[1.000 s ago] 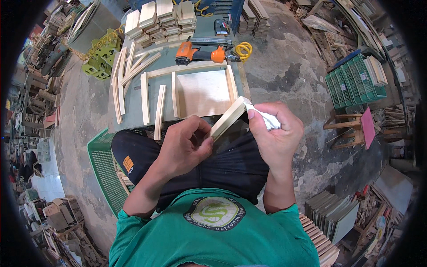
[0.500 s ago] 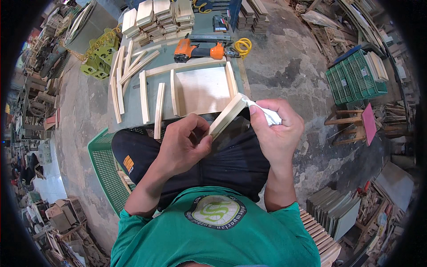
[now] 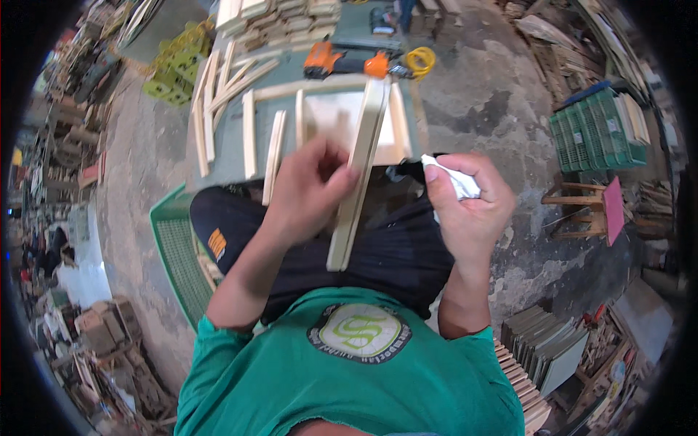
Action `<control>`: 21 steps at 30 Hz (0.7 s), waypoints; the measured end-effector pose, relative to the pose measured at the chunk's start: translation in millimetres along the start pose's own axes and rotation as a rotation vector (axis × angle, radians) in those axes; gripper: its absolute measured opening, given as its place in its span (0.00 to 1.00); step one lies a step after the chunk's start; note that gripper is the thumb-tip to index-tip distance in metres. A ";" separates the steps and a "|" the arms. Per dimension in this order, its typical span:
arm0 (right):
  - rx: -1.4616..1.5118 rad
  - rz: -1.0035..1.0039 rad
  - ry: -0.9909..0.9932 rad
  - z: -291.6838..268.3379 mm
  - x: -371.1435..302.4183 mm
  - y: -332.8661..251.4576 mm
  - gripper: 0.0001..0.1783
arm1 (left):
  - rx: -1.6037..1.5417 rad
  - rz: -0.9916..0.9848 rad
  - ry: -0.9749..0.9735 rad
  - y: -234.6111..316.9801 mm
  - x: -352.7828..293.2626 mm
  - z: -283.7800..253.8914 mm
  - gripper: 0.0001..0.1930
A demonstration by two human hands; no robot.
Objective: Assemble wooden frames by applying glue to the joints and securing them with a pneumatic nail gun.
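Note:
My left hand, slightly blurred, is closed on a pale wooden strip with a groove along its length. The strip slants upright over my lap, its upper end in front of the wooden frame on the table. In my right hand, off to the right, a small white squeeze pouch is pinched between thumb and fingers; its narrow tip points up and left, apart from the strip. Closest to my left hand on the table stands a short loose strip, jutting over the near edge.
An orange nail gun with a coiled yellow hose lies behind the frame. Loose strips lie at the table's left, with stacked boards beyond. A green crate stands left of my legs; a pink-topped stool stands right.
My left hand has turned the strip more upright and raised it. The right hand's pouch has come away from the strip's end and moved right. The view has shifted slightly.

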State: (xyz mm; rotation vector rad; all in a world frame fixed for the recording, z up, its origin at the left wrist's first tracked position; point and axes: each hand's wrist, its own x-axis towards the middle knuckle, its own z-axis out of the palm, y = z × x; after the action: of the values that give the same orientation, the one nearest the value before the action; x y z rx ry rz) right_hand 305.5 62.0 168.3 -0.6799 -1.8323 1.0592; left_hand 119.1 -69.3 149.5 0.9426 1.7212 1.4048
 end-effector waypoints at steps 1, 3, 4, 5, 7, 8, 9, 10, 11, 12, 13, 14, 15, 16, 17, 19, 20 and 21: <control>0.026 -0.009 -0.048 -0.8 -3.6 -4.4 0.07 | -0.023 0.022 0.053 -1.8 11.2 1.4 0.12; 0.061 0.006 -0.143 1.4 -14.6 -11.8 0.07 | -0.099 0.002 0.104 9.3 28.4 0.7 0.12; 0.089 -0.035 -0.273 3.2 -17.5 -13.5 0.07 | -0.127 0.073 0.106 8.4 37.3 -0.9 0.12; 0.116 -0.078 -0.401 5.0 -21.2 -14.9 0.07 | -0.127 0.058 0.125 11.8 37.5 -2.2 0.12; 0.096 -0.079 -0.450 11.2 -29.9 -12.3 0.09 | -0.101 0.077 0.123 25.1 40.8 -1.6 0.13; 0.099 -0.099 -0.463 14.6 -33.0 -10.1 0.09 | -0.088 0.118 0.123 24.0 43.4 -2.6 0.12; 0.102 -0.118 -0.474 16.4 -35.7 -9.8 0.10 | -0.092 0.112 0.130 24.8 42.8 -2.4 0.12; 0.107 -0.116 -0.483 16.7 -35.6 -11.1 0.11 | -0.053 0.134 0.142 26.4 42.3 -1.4 0.12; 0.107 -0.114 -0.491 16.2 -36.3 -12.1 0.11 | -0.014 0.156 0.155 27.8 41.6 -0.6 0.12; 0.110 -0.121 -0.485 15.7 -36.3 -13.2 0.11 | -0.012 0.151 0.149 28.9 41.6 -0.3 0.12; 0.113 -0.128 -0.480 15.4 -36.2 -14.4 0.11 | -0.016 0.150 0.150 26.0 42.5 -0.4 0.12; 0.111 -0.128 -0.483 15.5 -35.8 -15.7 0.11 | 0.053 0.181 0.148 21.0 43.9 -0.5 0.11; 0.107 -0.136 -0.493 16.0 -35.9 -16.4 0.11 | 0.126 0.212 0.148 18.4 44.0 -0.5 0.10; 0.103 -0.144 -0.503 16.6 -36.1 -16.7 0.11 | 0.125 0.211 0.151 18.0 42.9 -0.4 0.10; 0.105 -0.145 -0.507 17.7 -36.6 -16.3 0.11 | 0.143 0.220 0.156 18.4 41.7 -0.3 0.10; 0.060 -0.153 -0.503 19.9 -37.0 -16.1 0.11 | 0.158 0.231 0.160 18.0 42.0 0.3 0.10; 0.059 -0.154 -0.505 20.4 -37.0 -16.6 0.11 | 0.158 0.240 0.158 16.1 43.1 0.5 0.10; 0.047 -0.144 -0.510 21.0 -36.9 -17.0 0.11 | 0.159 0.249 0.156 14.8 43.6 0.3 0.10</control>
State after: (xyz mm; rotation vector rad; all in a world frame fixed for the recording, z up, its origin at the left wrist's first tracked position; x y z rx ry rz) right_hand 303.2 16.7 162.6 -0.2524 -2.2383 1.2532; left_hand 99.9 -29.0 160.7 1.1962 1.9048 1.5518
